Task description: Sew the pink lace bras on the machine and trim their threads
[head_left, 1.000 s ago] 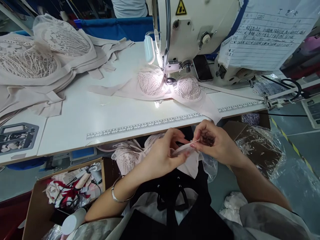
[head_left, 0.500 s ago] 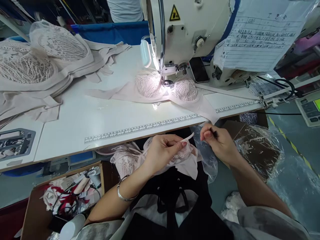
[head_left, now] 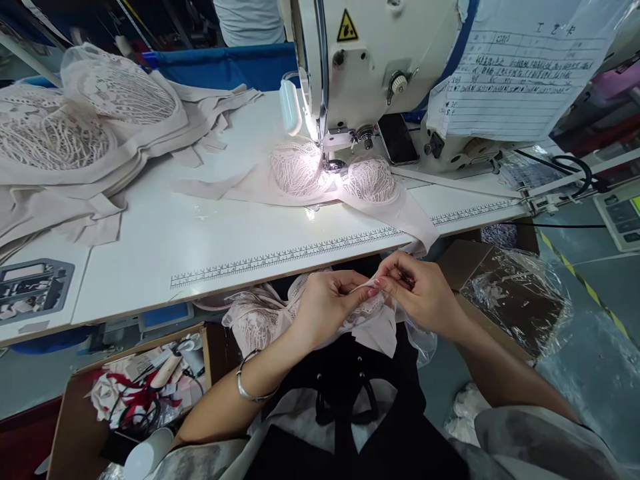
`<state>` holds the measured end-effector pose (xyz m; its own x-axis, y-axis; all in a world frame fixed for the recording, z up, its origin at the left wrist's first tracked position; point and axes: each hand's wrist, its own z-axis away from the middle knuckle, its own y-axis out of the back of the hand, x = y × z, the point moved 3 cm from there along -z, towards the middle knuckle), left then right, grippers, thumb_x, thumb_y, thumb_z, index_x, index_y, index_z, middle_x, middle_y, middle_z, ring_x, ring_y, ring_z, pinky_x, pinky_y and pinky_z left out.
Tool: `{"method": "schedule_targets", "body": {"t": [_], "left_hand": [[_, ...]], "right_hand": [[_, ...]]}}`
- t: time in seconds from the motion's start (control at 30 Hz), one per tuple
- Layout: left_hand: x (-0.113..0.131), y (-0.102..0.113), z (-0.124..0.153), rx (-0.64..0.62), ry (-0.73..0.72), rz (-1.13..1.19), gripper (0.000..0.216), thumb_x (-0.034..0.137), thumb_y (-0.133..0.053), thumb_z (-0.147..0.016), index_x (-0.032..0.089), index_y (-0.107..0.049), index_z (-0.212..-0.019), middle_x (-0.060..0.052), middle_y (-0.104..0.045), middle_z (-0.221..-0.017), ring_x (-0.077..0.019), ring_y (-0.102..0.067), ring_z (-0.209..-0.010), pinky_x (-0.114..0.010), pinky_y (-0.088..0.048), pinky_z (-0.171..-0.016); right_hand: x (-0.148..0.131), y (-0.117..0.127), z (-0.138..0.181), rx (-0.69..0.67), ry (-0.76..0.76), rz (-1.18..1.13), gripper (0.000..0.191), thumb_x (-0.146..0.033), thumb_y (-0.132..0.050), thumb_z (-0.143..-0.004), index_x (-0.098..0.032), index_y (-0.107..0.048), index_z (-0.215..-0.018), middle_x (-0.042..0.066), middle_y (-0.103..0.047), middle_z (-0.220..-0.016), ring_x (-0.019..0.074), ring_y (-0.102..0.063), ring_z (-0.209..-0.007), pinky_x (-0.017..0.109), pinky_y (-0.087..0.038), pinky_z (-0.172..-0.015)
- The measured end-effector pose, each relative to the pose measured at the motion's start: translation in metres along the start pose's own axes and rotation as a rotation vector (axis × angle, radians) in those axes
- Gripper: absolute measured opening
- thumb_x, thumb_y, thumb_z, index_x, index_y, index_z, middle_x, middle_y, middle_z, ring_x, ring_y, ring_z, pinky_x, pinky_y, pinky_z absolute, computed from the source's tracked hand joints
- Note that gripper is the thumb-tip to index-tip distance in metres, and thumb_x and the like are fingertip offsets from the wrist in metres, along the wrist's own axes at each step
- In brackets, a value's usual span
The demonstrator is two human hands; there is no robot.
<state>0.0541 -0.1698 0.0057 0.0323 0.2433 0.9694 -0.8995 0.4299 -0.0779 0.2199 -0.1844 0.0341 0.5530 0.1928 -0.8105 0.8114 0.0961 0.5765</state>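
bra (head_left: pixel 260 320) lies in the lap, just below the tabletop (head_left: pixel 200 233) edge. above, a sewing machine (head_left: pixel 375 67) stands over a 2nd bra (head_left: pixel 370 180). left hand (head_left: pixel 325 303) has its grip closed on the bra's cup. right hand (head_left: pixel 425 297) pinches a thin strip (head_left: pixel 361 288) there, and the fingertips of the 2 hands touch.

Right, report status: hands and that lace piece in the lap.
Left hand and right hand both pinching the strap. Lace bra in lap, below the table. Nothing between the hands.
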Motion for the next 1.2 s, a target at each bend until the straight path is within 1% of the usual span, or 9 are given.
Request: {"method": "schedule_targets", "body": {"t": [0.17, 0.27, 0.33, 0.4, 0.5, 0.6, 0.7, 0.97, 1.2], "left_hand": [[-0.001, 0.001, 0.000, 0.012, -0.033, -0.070, 0.024, 0.036, -0.073, -0.080, 0.013, -0.080, -0.083, -0.004, -0.071, -0.071, -0.0094, -0.050, -0.059, -0.020, -0.035, -0.054], [-0.001, 0.002, 0.000, 0.015, -0.062, -0.072, 0.026, 0.037, -0.071, -0.082, 0.012, -0.078, -0.081, -0.002, -0.066, -0.063, -0.0075, -0.044, -0.054, -0.019, -0.031, -0.050], [-0.002, 0.002, -0.001, 0.018, -0.056, -0.036, 0.026, 0.037, -0.071, -0.083, 0.012, -0.076, -0.078, 0.000, -0.061, -0.058, -0.0065, -0.040, -0.050, -0.018, -0.027, -0.048], [-0.004, 0.003, -0.001, 0.025, -0.033, 0.010, 0.027, 0.038, -0.071, -0.083, 0.012, -0.074, -0.076, 0.000, -0.061, -0.056, -0.0061, -0.040, -0.048, -0.018, -0.026, -0.046], [-0.006, 0.005, -0.002, 0.030, -0.019, 0.074, 0.025, 0.037, -0.073, -0.082, 0.013, -0.076, -0.078, -0.002, -0.067, -0.063, -0.0071, -0.047, -0.051, -0.018, -0.033, -0.050], [-0.008, 0.005, -0.003, 0.016, -0.027, 0.113, 0.022, 0.036, -0.073, -0.083, 0.014, -0.078, -0.083, -0.003, -0.069, -0.066, -0.0075, -0.050, -0.054, -0.017, -0.035, -0.051], [-0.007, 0.003, -0.003, 0.003, -0.033, 0.109, 0.022, 0.035, -0.073, -0.082, 0.013, -0.077, -0.081, -0.001, -0.065, -0.063, -0.0062, -0.046, -0.051, -0.017, -0.031, -0.049], [-0.003, 0.004, -0.003, -0.011, -0.078, -0.003, 0.018, 0.029, -0.069, -0.081, 0.013, -0.074, -0.074, 0.000, -0.063, -0.062, -0.0076, -0.047, -0.056, -0.018, -0.034, -0.052], [-0.003, 0.003, 0.000, 0.021, -0.083, -0.025, 0.019, 0.031, -0.069, -0.082, 0.014, -0.076, -0.075, -0.001, -0.067, -0.064, -0.0085, -0.049, -0.055, -0.019, -0.035, -0.052]], "right_hand": [[-0.002, -0.002, -0.001, 0.006, 0.085, 0.143, 0.010, -0.024, -0.054, -0.095, -0.022, -0.052, -0.086, -0.004, -0.058, -0.067, 0.0114, -0.050, -0.055, 0.025, -0.035, -0.056], [-0.001, -0.002, 0.002, -0.007, 0.114, 0.174, 0.010, -0.026, -0.052, -0.097, -0.023, -0.051, -0.088, -0.002, -0.062, -0.071, 0.0130, -0.054, -0.058, 0.026, -0.036, -0.058], [0.001, 0.002, 0.004, 0.020, 0.103, 0.122, 0.019, -0.039, -0.053, -0.099, -0.023, -0.051, -0.089, -0.002, -0.060, -0.070, 0.0129, -0.051, -0.056, 0.026, -0.035, -0.056], [0.003, 0.008, 0.006, 0.006, 0.080, 0.033, 0.035, -0.053, -0.046, -0.101, -0.023, -0.053, -0.088, -0.001, -0.058, -0.070, 0.0125, -0.048, -0.054, 0.027, -0.035, -0.055], [0.010, 0.011, 0.008, -0.141, -0.017, -0.029, 0.046, -0.053, -0.035, -0.105, -0.021, -0.060, -0.085, 0.001, -0.059, -0.074, 0.0130, -0.049, -0.057, 0.028, -0.036, -0.056], [0.019, 0.007, 0.007, -0.208, -0.122, -0.076, 0.035, -0.049, -0.043, -0.103, -0.022, -0.062, -0.095, 0.000, -0.059, -0.071, 0.0148, -0.052, -0.060, 0.028, -0.038, -0.057], [0.022, 0.000, 0.005, -0.200, -0.122, -0.217, 0.030, -0.051, -0.050, -0.100, -0.022, -0.056, -0.099, -0.001, -0.061, -0.072, 0.0155, -0.056, -0.063, 0.028, -0.042, -0.059], [0.018, -0.012, -0.001, -0.203, -0.136, -0.365, 0.035, -0.056, -0.061, -0.094, -0.022, -0.053, -0.092, -0.003, -0.061, -0.066, 0.0130, -0.056, -0.058, 0.026, -0.042, -0.056], [0.019, -0.019, -0.001, -0.122, -0.178, -0.455, 0.038, -0.057, -0.067, -0.090, -0.022, -0.051, -0.092, -0.006, -0.055, -0.065, 0.0110, -0.049, -0.055, 0.025, -0.039, -0.053]]}}
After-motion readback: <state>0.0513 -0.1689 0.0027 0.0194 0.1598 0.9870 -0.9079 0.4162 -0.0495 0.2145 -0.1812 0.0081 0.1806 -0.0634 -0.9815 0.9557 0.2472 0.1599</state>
